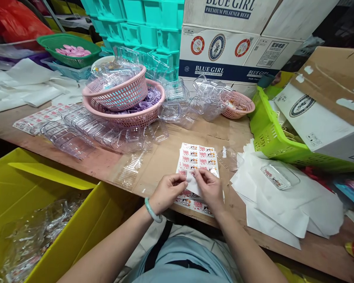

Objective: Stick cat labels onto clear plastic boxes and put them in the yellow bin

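1. while both hands meet over the sticker sheets (pixel 198 155), the left hand (pixel 168 192) pinches the left edge of a white slip (pixel 194 188) between thumb and forefinger.
2. the right hand (pixel 210 189) is closed in a pinch at the slip's upper right; whether a sticker is caught in those fingertips is too small to tell.
3. the slip lies on top of the sticker sheets, about midway along them; i cannot tell whether it is a separate piece or a turned-back part of a sheet.
4. the sticker sheets have their long axis pointing away from the person. the right hand lies over their right part and is nearer their middle; the left hand reaches in from their left edge.
5. just right of the sticker sheets is a clear plastic piece (pixel 230 158), on the right hand's side.
6. farther right of the sticker sheets, a clear case (pixel 286 179) with a printed label rests on white papers (pixel 271 220).
7. beyond and left of the sticker sheets, clear plastic shells (pixel 106 131) line the counter (pixel 6 122).
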Available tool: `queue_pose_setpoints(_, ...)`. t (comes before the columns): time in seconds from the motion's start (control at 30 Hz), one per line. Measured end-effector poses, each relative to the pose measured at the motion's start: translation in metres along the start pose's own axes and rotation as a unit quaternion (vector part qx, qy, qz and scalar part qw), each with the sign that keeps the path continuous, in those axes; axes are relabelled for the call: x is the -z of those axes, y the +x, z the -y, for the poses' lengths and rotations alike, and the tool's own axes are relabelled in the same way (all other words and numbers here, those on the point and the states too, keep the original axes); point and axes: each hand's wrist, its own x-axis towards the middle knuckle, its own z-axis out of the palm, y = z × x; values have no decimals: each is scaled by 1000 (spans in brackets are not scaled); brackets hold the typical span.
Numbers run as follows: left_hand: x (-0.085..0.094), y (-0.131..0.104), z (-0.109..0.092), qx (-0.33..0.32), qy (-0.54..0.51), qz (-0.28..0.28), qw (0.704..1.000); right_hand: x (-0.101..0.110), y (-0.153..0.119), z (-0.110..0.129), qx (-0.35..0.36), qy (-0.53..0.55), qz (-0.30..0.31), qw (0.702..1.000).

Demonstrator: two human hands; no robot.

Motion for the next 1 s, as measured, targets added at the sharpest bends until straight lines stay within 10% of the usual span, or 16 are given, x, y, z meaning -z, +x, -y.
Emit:
queue_pose_setpoints(0.13, 13, -5, 13, 36, 2, -39, 999, 9, 23, -1, -89, 226, -161, 957)
queue_pose_setpoints(0.27, 17, -24, 10, -88, 105, -208, 968, 27, 26, 13, 44, 153, -264, 951)
queue_pose_setpoints(0.47, -29, -19, -5, -25, -161, -13, 987, 25, -15, 26, 334, -204, 54, 919)
queue_pose_setpoints(0.7, -43, 13, -3, -52, -86, 36, 994, 56, -4, 36, -3, -65, 33, 997)
queue_pose_setpoints(0.87, -44, 12, 3, -148, 93, -23, 984, 113, 51, 23, 59, -199, -132, 969)
queue_pose_setpoints(1.0, -58, 16, 13, -287, 204, 31, 935, 133, 81, 7, 37, -333, -72, 939)
